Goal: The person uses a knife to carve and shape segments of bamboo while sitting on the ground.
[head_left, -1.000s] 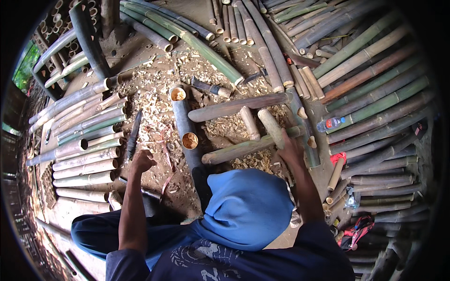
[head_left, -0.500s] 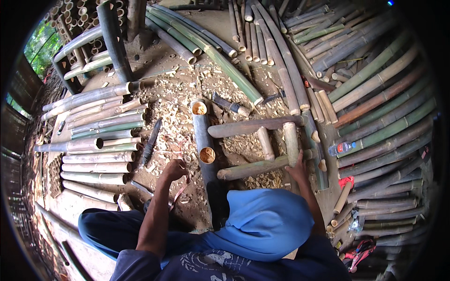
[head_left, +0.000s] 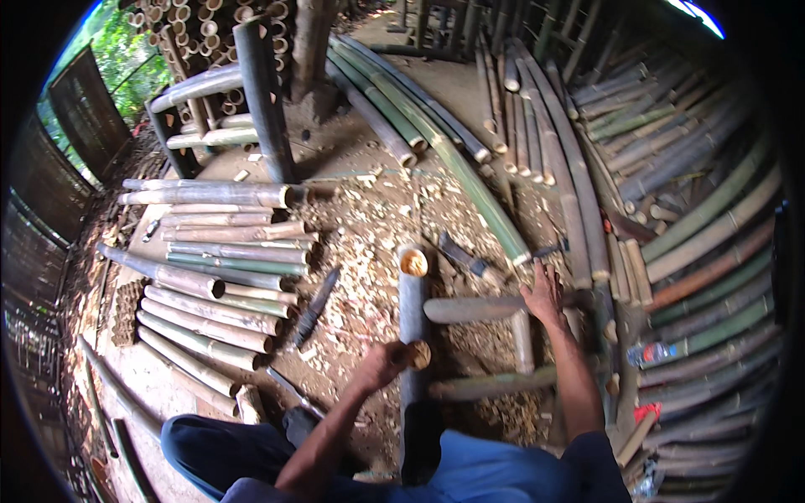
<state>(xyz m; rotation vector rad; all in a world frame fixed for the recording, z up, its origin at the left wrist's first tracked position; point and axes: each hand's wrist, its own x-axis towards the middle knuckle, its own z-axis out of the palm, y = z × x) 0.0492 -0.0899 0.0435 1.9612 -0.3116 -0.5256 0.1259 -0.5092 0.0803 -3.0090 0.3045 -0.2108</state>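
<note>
A dark bamboo post (head_left: 412, 293) with two cut holes lies in front of me, pale wood showing inside the holes. My left hand (head_left: 387, 366) is closed beside the lower hole (head_left: 420, 355); whatever its fingers may hold is hidden. To the right, my right hand (head_left: 543, 293) reaches over the ladder-like bamboo frame, fingers stretched out and empty. Just past those fingertips lies a dark tool (head_left: 549, 250), close to the end of a long green bamboo pole (head_left: 486, 204). The frame's upper rail (head_left: 474, 309) and lower rail (head_left: 486, 383) are joined by short crosspieces (head_left: 522, 342).
Cut bamboo lengths (head_left: 210, 323) are stacked at left, with a dark-sheathed blade (head_left: 317, 308) beside them. Another dark-bladed tool (head_left: 470, 258) lies among wood shavings (head_left: 360, 243). More poles (head_left: 713, 327) and a plastic bottle (head_left: 651, 354) fill the right. A bamboo frame (head_left: 268, 101) stands far left.
My right hand has let go of the frame's right crosspiece and stretched forward past the upper rail. My left hand has moved right to the post's lower hole. The view has shifted.
</note>
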